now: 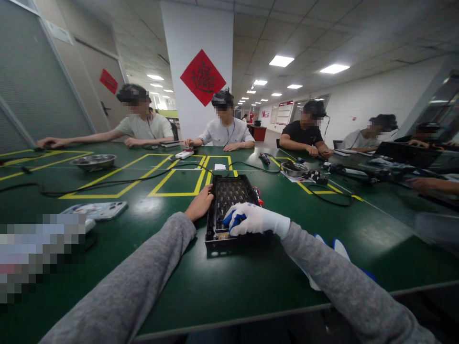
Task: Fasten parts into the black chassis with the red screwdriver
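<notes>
A black open case [236, 242] with rows of small holes or parts inside lies on the green table in front of me. My left hand [200, 202], bare, holds its left side wall, the fingertips partly hidden behind the edge. My right hand [247, 220] wears a white glove with blue palm coating and reaches into the near part of the case. Its fingers are bent and closed together; whatever is between them is hidden. Just beside those fingertips a small yellowish part [224, 236] sits in the near end of the case.
A spare white and blue glove [340, 249] lies under my right forearm. To the left are a phone [103, 210] and a metal bowl [93, 161]. A red and black tool [258, 196] is beside the case. Black cables [143, 178] cross the table; several people sit opposite.
</notes>
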The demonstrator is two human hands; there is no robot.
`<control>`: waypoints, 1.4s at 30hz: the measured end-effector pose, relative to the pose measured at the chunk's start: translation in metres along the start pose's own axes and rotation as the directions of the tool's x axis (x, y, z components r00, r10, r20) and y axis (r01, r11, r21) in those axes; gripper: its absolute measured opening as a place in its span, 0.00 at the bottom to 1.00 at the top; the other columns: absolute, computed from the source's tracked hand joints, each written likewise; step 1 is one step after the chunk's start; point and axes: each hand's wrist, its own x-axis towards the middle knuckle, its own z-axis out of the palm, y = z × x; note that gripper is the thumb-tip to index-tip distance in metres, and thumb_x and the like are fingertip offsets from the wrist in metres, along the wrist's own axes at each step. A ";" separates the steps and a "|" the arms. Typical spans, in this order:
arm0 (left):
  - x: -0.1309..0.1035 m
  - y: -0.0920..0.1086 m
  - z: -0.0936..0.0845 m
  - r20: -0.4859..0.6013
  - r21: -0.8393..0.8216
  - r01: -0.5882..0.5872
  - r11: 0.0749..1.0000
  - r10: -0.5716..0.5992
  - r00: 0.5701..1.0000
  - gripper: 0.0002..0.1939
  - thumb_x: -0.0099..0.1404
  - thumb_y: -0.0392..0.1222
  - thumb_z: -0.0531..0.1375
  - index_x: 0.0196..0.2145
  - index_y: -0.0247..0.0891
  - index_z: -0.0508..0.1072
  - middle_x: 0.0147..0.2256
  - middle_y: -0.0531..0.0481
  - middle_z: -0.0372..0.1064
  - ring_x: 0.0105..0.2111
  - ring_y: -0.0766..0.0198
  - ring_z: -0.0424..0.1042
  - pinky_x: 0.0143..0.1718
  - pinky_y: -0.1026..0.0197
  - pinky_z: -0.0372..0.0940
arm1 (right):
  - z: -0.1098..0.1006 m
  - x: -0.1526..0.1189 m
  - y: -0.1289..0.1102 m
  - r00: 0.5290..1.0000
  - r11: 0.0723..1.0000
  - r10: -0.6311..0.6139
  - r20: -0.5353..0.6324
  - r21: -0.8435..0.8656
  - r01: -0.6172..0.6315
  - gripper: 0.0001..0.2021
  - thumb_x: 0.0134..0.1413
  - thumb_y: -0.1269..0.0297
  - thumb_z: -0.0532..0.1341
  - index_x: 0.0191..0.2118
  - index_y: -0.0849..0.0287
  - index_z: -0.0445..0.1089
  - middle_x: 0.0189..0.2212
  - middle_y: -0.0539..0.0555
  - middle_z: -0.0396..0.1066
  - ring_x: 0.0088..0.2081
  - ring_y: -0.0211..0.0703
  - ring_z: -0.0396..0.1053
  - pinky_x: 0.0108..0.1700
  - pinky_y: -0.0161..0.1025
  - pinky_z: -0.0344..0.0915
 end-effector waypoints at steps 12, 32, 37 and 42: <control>-0.001 0.001 0.000 0.001 -0.027 0.000 1.000 0.000 1.000 0.26 0.59 0.38 0.46 0.56 0.32 0.55 0.53 0.41 0.60 0.54 0.56 0.58 0.57 0.49 0.50 | 0.000 -0.002 -0.005 0.999 0.999 0.002 -0.043 -0.041 -0.003 0.11 0.41 0.62 0.64 0.32 0.61 0.73 0.36 0.51 0.71 0.35 0.37 0.68 0.38 0.33 0.63; -0.001 0.000 0.000 -0.007 -0.018 -0.011 1.000 0.010 1.000 0.26 0.60 0.38 0.46 0.56 0.32 0.55 0.53 0.42 0.59 0.54 0.57 0.57 0.57 0.50 0.50 | 0.001 -0.001 -0.004 0.999 0.999 -0.025 -0.035 -0.030 0.024 0.09 0.42 0.62 0.63 0.31 0.62 0.74 0.35 0.51 0.71 0.34 0.37 0.68 0.36 0.32 0.63; 0.000 -0.002 0.001 -0.009 -0.015 -0.010 1.000 0.010 1.000 0.25 0.60 0.38 0.46 0.56 0.32 0.56 0.54 0.41 0.59 0.54 0.56 0.57 0.57 0.51 0.51 | -0.001 -0.001 -0.002 1.000 1.000 0.000 -0.018 -0.013 -0.001 0.10 0.42 0.62 0.64 0.32 0.61 0.74 0.37 0.51 0.71 0.36 0.37 0.68 0.37 0.31 0.63; 0.001 -0.004 0.002 -0.011 -0.002 0.001 1.000 -0.001 1.000 0.25 0.59 0.38 0.46 0.55 0.32 0.57 0.54 0.41 0.58 0.55 0.56 0.57 0.57 0.51 0.50 | -0.001 -0.001 0.000 0.998 0.998 -0.035 -0.047 0.048 0.038 0.11 0.43 0.62 0.63 0.34 0.63 0.73 0.37 0.53 0.70 0.36 0.38 0.68 0.39 0.32 0.64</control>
